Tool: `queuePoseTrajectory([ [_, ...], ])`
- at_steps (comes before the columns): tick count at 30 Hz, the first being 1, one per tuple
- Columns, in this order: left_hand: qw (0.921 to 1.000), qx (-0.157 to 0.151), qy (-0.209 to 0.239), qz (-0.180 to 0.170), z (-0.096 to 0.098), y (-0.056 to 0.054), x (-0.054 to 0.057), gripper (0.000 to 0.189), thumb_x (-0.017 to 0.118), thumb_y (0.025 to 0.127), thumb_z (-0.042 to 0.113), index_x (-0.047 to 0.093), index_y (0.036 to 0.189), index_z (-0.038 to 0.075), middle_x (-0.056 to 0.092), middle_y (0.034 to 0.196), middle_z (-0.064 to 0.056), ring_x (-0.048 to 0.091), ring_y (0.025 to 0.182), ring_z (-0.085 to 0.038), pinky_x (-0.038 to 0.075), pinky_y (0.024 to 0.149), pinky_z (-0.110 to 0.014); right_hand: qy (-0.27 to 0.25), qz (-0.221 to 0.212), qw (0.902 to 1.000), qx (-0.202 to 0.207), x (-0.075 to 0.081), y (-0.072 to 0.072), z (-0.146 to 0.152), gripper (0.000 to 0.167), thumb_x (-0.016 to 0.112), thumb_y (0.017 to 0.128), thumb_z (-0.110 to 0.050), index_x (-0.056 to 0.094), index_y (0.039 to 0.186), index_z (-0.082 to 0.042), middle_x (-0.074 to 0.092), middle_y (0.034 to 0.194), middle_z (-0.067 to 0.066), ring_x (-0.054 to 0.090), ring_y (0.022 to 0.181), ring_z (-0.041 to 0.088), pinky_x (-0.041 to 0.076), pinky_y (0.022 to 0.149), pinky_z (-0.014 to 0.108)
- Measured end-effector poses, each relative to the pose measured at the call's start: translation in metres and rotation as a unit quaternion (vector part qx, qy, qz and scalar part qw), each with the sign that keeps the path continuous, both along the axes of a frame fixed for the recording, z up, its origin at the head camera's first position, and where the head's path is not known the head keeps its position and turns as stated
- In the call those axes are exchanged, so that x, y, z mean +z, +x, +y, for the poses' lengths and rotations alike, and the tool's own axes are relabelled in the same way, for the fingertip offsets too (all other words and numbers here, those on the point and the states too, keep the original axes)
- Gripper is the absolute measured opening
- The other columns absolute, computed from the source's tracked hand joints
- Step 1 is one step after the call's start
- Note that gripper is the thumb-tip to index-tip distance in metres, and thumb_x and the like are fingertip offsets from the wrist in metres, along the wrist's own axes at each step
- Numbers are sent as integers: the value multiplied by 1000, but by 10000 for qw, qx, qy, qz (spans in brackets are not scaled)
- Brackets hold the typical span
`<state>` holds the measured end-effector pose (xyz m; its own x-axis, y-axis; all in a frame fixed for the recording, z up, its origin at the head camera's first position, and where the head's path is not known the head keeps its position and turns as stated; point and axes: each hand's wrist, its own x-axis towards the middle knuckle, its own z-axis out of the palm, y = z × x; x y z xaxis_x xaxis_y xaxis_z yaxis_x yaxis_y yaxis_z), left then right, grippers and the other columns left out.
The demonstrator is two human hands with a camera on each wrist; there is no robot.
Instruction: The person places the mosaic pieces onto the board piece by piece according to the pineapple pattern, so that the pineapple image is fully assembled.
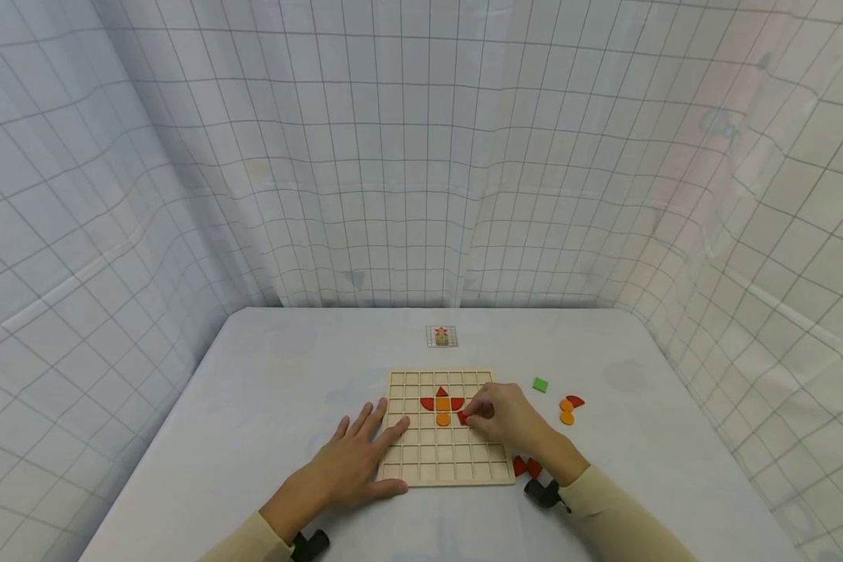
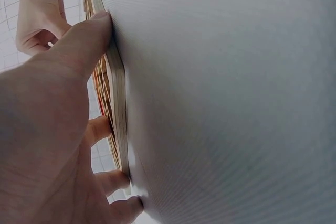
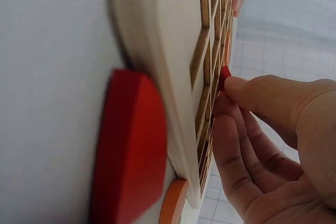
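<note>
A wooden grid board (image 1: 428,472) lies on the white table. In its upper middle sit an orange square (image 1: 442,404), an orange disc (image 1: 443,420), a red triangle (image 1: 442,392) and red quarter-round pieces (image 1: 428,403) on either side of the square. My right hand (image 1: 511,421) pinches a small red piece (image 3: 224,77) between thumb and fingertips, at the grid just right of the disc. Its exact shape is partly hidden by the fingers. My left hand (image 1: 351,464) rests along the board's left edge, fingers spread, with the thumb at the near corner.
Two red pieces (image 1: 519,466) lie by the board's near right corner. Farther right are a green square (image 1: 540,385), two orange discs (image 1: 567,418) and a red piece (image 1: 575,400). A small picture card (image 1: 441,337) lies beyond the board. Checked white curtains (image 1: 379,172) enclose the table.
</note>
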<state>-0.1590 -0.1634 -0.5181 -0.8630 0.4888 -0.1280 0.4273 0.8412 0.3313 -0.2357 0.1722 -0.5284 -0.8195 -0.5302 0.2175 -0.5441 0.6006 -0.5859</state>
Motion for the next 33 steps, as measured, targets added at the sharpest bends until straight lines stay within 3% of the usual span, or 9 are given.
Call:
queuePoseTrajectory([
  [7,10000,52,-52,-34,0,0,-1,104,75,102,79,38,184,27,19,195,-26,25,180,-53,31,137,-81,70,-142,9998,-133,-2,2,-3,8,92,101,-10,90,99,-17,81,103,-7,65,89,0,62,82,20],
  [16,10000,23,-15,15,-1,2,-1,105,75,102,79,37,185,27,19,195,-26,25,180,-52,32,137,-81,82,-373,9992,-131,2,4,-7,8,92,100,-9,92,98,-16,79,102,-8,67,92,2,62,83,20],
  [33,9999,71,-40,-69,1,3,3,105,74,101,81,37,185,28,18,195,-24,24,181,-52,31,137,-80,36,-135,9996,236,1,-2,-9,6,91,100,-5,92,99,-11,83,101,-2,73,93,7,64,83,22],
])
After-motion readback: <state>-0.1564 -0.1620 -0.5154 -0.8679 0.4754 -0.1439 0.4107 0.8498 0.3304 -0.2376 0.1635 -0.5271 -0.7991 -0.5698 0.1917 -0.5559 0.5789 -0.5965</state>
